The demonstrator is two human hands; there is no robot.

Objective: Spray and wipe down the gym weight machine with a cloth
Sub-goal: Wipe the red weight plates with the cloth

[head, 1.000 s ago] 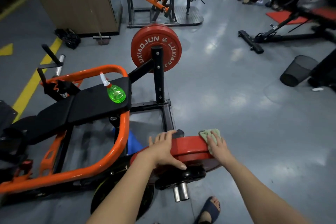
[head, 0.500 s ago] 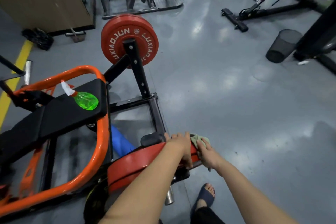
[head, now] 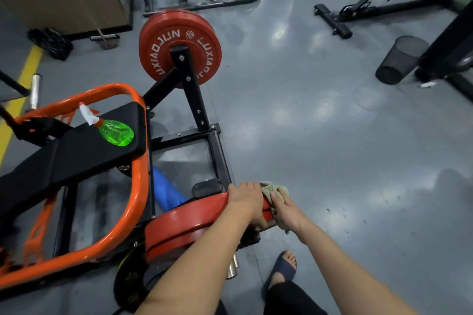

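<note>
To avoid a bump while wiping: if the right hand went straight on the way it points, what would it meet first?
Probably the left hand, which holds the red weight plate just beyond the right hand and its cloth; depth is unclear.

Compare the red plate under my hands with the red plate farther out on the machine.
The near plate shows mainly its rim, with the left hand gripping it and the cloth against it. The far plate shows its lettered face, untouched. Both are red.
</note>
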